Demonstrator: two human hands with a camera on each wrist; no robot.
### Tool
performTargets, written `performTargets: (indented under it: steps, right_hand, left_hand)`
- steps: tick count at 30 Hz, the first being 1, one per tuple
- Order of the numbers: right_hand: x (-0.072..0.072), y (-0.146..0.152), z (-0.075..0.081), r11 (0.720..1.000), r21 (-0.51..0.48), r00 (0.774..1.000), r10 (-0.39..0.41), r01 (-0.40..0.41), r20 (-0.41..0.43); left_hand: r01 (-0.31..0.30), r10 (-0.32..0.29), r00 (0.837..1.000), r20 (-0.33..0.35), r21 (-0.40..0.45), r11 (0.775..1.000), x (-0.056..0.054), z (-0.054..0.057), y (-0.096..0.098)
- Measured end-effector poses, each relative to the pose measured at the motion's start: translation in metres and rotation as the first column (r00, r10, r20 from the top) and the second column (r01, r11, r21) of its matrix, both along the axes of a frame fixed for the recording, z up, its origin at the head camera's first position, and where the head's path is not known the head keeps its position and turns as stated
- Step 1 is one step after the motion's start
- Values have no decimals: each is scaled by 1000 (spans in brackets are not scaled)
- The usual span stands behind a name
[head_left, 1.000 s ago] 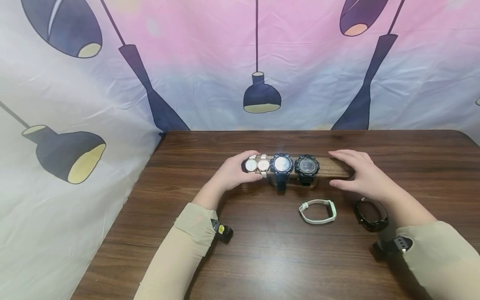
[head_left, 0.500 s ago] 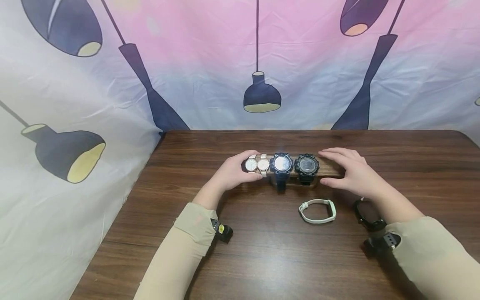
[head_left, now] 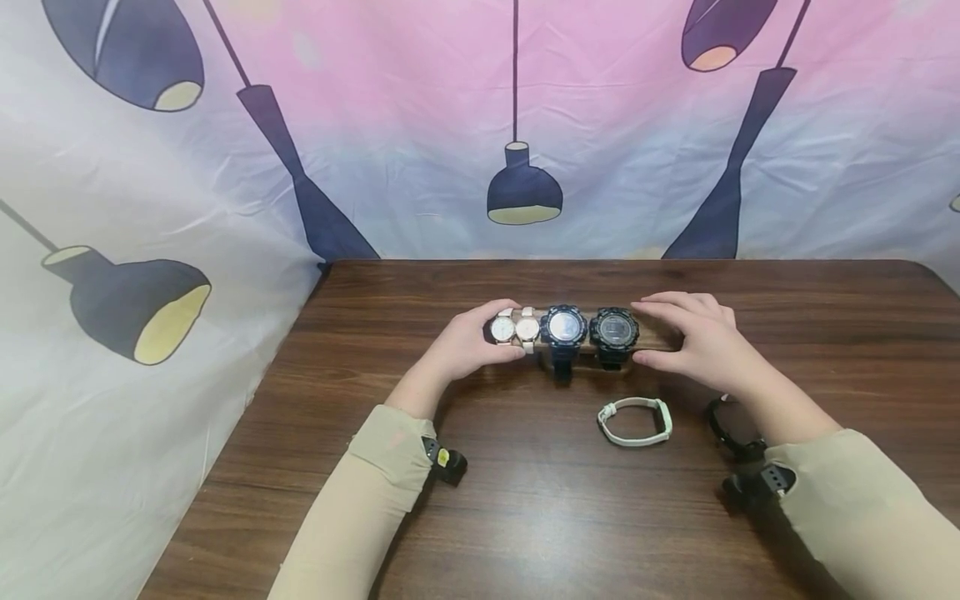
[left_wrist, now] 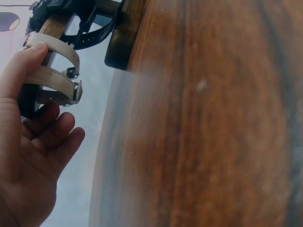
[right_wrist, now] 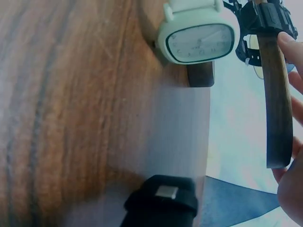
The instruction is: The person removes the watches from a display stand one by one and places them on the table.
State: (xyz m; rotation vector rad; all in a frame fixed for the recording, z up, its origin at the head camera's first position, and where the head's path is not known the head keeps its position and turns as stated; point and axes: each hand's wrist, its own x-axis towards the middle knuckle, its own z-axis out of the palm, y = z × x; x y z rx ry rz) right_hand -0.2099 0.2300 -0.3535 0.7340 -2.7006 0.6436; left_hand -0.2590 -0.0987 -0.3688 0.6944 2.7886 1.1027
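The right-hand black watch (head_left: 615,331) sits strapped round a wooden bar (right_wrist: 274,104), its face turned upward, and from where I stand the news is the right hand (head_left: 705,337): over the last second it has come inward along the bar's bare end until its fingers reach that watch's outer edge. The row itself looks unmoved to me. With a hand at either side, I'd judge that the work now centres on this row and how its watches sit. The right fingers are apart from the thumb, on the far side of the bar with the thumb on the near side; the thumb tip seems to meet the black strap (whether there's any squeeze in it, I cannot tell). Next to that watch, slightly apart, is the left-hand black watch (head_left: 565,327), then two small pale-strapped watches (head_left: 527,329) near the bar's other end. There the left hand (head_left: 465,343) has stayed put, its fingers curved round the end and its thumb resting on a pale strap. Nearer the person, a loose mint watch (head_left: 664,421) lies looped on the surface (head_left: 525,533), with a loose black watch (head_left: 744,451) partly hidden beneath the right forearm.
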Motion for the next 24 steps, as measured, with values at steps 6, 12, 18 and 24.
performTargets:
  steps: [6, 12, 18, 24]
  right_hand:
    - [0, -4, 3, 999, 35, 1000, 7, -7, -3]
    - [1, -6, 4, 999, 43, 1000, -9, 8, 7]
    - [1, -9, 7, 998, 60, 999, -26, 25, 21]
    - [1, -11, 7, 998, 57, 999, -29, 28, 20]
  left_hand:
    - [0, 0, 1000, 1, 3, 1000, 0, 1, 0]
    - [1, -1, 1000, 1, 4, 1000, 0, 0, 0]
    - [4, -4, 1000, 2, 4, 1000, 0, 0, 1]
    - [6, -6, 1000, 4, 2, 1000, 1, 0, 1]
